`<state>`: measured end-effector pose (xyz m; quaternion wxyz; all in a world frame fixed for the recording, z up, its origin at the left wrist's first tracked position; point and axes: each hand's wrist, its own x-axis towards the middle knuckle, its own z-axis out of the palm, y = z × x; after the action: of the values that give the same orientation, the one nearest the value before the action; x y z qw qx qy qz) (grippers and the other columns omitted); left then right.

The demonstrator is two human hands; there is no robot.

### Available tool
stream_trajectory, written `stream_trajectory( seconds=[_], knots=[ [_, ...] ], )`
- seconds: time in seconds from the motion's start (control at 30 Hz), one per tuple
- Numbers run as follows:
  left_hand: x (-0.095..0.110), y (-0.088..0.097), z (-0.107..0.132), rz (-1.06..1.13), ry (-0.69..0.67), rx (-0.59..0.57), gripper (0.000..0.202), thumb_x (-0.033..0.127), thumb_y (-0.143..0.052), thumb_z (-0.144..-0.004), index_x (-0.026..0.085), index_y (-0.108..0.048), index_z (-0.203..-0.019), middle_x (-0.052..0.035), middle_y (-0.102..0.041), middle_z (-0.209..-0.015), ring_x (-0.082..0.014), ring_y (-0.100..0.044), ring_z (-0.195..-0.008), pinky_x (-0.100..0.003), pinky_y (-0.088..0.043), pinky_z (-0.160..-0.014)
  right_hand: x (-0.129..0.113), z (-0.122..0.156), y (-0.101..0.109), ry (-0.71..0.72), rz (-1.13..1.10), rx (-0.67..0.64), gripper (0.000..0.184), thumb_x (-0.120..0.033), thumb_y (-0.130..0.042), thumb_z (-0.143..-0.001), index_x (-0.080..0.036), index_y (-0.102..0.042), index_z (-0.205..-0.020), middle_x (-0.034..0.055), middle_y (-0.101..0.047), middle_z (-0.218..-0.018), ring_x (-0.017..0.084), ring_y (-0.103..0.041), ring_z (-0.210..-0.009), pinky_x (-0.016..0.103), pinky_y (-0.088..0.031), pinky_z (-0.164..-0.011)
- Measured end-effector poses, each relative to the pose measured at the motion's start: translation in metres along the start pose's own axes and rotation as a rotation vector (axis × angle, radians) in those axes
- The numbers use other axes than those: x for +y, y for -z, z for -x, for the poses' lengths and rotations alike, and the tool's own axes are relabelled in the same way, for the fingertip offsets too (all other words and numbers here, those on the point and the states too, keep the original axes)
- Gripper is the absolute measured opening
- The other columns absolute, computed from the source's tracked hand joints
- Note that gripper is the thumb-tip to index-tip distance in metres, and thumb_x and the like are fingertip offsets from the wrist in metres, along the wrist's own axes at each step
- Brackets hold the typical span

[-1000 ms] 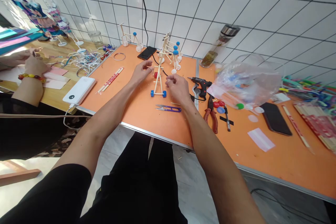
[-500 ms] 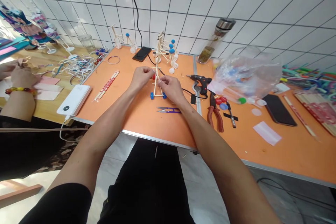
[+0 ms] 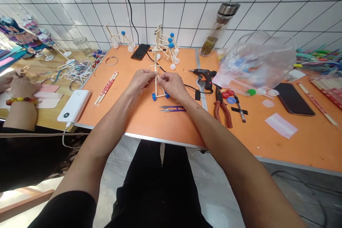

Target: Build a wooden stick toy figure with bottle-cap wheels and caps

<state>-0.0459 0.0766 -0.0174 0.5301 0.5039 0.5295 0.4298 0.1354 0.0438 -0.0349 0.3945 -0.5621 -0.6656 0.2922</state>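
Left hand [image 3: 139,81] and right hand [image 3: 173,86] both clenched on a small wooden stick model [image 3: 155,62], fingertips pinching its upright sticks from either side, just above two blue wheels [image 3: 154,96]. Model upright on the orange desk [image 3: 128,115], near the front of the desk's left half, wheels down.

Just in front of the model, purple-handled thread snips [image 3: 172,108]. To its right, a black glue gun [image 3: 204,76], then red-handled pliers [image 3: 222,110] and a clear plastic bag [image 3: 256,66] of small colored parts. To its left, paper-wrapped sticks [image 3: 105,88] and a white power bank [image 3: 73,105]. Behind it, a second stick model with blue balls [image 3: 169,48] and a black phone [image 3: 140,51]. Well left of it, past the power bank, a co-worker's hand [image 3: 22,87] with a beaded bracelet, over pink paper [image 3: 48,96].
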Motion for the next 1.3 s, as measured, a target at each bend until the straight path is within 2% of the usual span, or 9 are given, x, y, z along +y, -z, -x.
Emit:
stream_trajectory(
  seconds=[0.17,0.37,0.47,0.67,0.83,0.97,1.1,1.23,1.3],
  knots=[
    [-0.001,0.0,-0.002,-0.011,0.003,-0.006,0.029,0.027,-0.1,-0.077,0.021,-0.075,-0.065,-0.0026,-0.072,-0.07,-0.0116,-0.054,-0.062,-0.028,-0.033,-0.057,0.0,0.0,-0.001,-0.036,-0.065,0.005,0.019,-0.022,-0.079,-0.105,-0.022,-0.081,-0.086,0.0008,-0.085,-0.088,0.022,-0.075,-0.089,0.034,-0.051,-0.086],
    [0.003,-0.001,0.001,-0.035,0.018,-0.001,0.03,0.025,-0.095,-0.09,0.02,-0.076,-0.067,-0.0029,-0.07,-0.069,-0.0119,-0.055,-0.062,-0.027,-0.035,-0.058,0.004,-0.001,0.001,-0.044,-0.15,0.001,0.021,-0.025,-0.079,-0.103,-0.022,-0.077,-0.083,0.0006,-0.082,-0.087,0.021,-0.072,-0.088,0.034,-0.049,-0.086],
    [0.004,-0.002,0.002,-0.014,0.034,-0.003,0.031,0.021,-0.092,-0.092,0.02,-0.076,-0.066,-0.0022,-0.068,-0.068,-0.0109,-0.054,-0.061,-0.027,-0.035,-0.058,0.007,-0.001,0.001,-0.033,-0.162,-0.003,0.019,-0.024,-0.079,-0.102,-0.022,-0.076,-0.083,0.0003,-0.081,-0.086,0.021,-0.071,-0.087,0.034,-0.047,-0.084],
    [0.004,-0.008,0.005,0.032,0.033,-0.01,0.041,0.019,-0.089,-0.102,0.02,-0.073,-0.064,-0.0006,-0.063,-0.061,-0.0094,-0.052,-0.056,-0.026,-0.038,-0.057,0.01,-0.003,0.0,-0.04,-0.158,0.003,0.021,-0.025,-0.08,-0.102,-0.023,-0.074,-0.082,-0.0001,-0.078,-0.084,0.02,-0.069,-0.085,0.034,-0.045,-0.081],
    [0.004,-0.011,0.006,0.074,0.041,-0.012,0.039,0.016,-0.089,-0.104,0.02,-0.073,-0.068,0.0001,-0.068,-0.063,-0.0087,-0.055,-0.054,-0.025,-0.046,-0.058,0.009,-0.003,0.0,-0.058,-0.161,0.015,0.021,-0.023,-0.08,-0.103,-0.023,-0.074,-0.083,-0.001,-0.078,-0.082,0.02,-0.07,-0.084,0.034,-0.047,-0.081],
    [0.005,-0.014,0.008,0.115,0.055,-0.011,0.038,0.013,-0.087,-0.107,0.018,-0.075,-0.071,-0.0004,-0.072,-0.064,-0.0077,-0.058,-0.054,-0.023,-0.051,-0.061,0.003,0.002,0.001,-0.052,-0.134,0.043,0.022,-0.021,-0.081,-0.106,-0.023,-0.076,-0.085,0.0003,-0.083,-0.087,0.021,-0.074,-0.087,0.035,-0.048,-0.083],
    [0.009,-0.018,0.013,0.176,0.081,-0.008,0.039,0.009,-0.079,-0.111,0.017,-0.075,-0.073,-0.0008,-0.073,-0.066,-0.0075,-0.062,-0.056,-0.022,-0.054,-0.063,0.0,0.007,0.002,-0.032,-0.08,0.069,0.02,-0.026,-0.084,-0.11,-0.024,-0.08,-0.091,0.0016,-0.087,-0.091,0.023,-0.078,-0.088,0.036,-0.05,-0.083],
    [0.012,-0.01,0.015,0.097,0.046,-0.033,0.028,0.02,-0.087,-0.109,0.019,-0.078,-0.082,-0.0029,-0.08,-0.078,-0.0101,-0.068,-0.062,-0.025,-0.056,-0.066,0.006,0.006,0.004,-0.029,-0.089,0.078,0.02,-0.022,-0.079,-0.113,-0.025,-0.079,-0.093,0.0025,-0.089,-0.092,0.025,-0.08,-0.09,0.038,-0.054,-0.087],
    [0.011,-0.002,0.01,-0.003,-0.029,0.025,0.028,0.026,-0.09,-0.107,0.021,-0.076,-0.083,-0.0036,-0.081,-0.084,-0.0124,-0.067,-0.064,-0.029,-0.055,-0.067,0.01,0.004,0.007,-0.034,-0.119,0.073,0.023,-0.018,-0.076,-0.114,-0.026,-0.077,-0.092,0.003,-0.088,-0.092,0.025,-0.081,-0.09,0.039,-0.056,-0.09]
  ],
)
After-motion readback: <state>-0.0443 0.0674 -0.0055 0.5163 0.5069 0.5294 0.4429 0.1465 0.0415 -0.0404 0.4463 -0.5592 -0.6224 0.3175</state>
